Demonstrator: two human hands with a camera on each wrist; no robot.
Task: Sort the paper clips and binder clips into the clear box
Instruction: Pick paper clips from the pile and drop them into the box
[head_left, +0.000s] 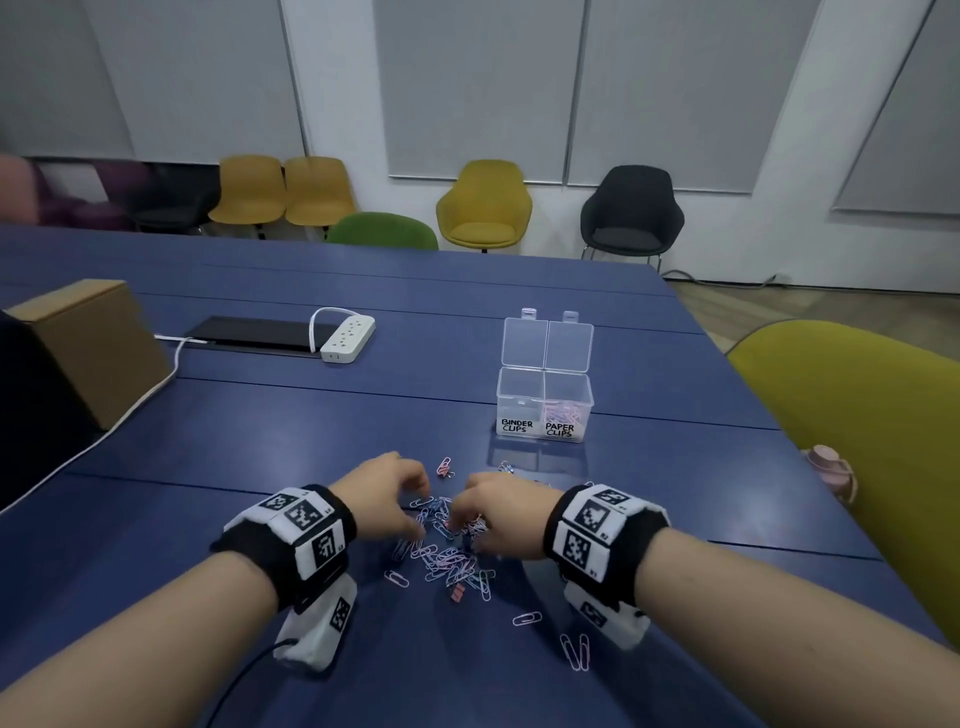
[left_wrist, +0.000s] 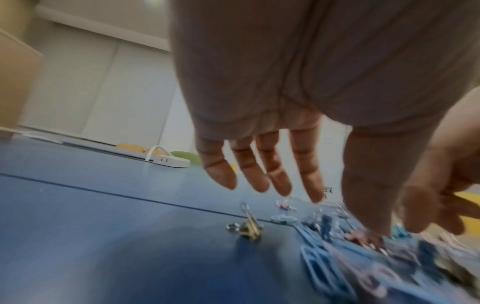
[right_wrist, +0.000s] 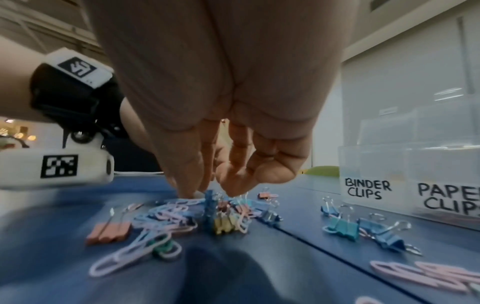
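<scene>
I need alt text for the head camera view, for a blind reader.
Two hands, left hand and right hand, reach into a pile of pastel paper clips on a blue table. Behind stands an open clear plastic box.

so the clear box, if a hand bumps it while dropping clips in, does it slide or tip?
Probably slides: the clear box looks like thin plastic holding only a few paper clips, so likely light on a smooth table. Its upright open lids put some weight high and rearward, so a bump up there might tip it backward.
</scene>
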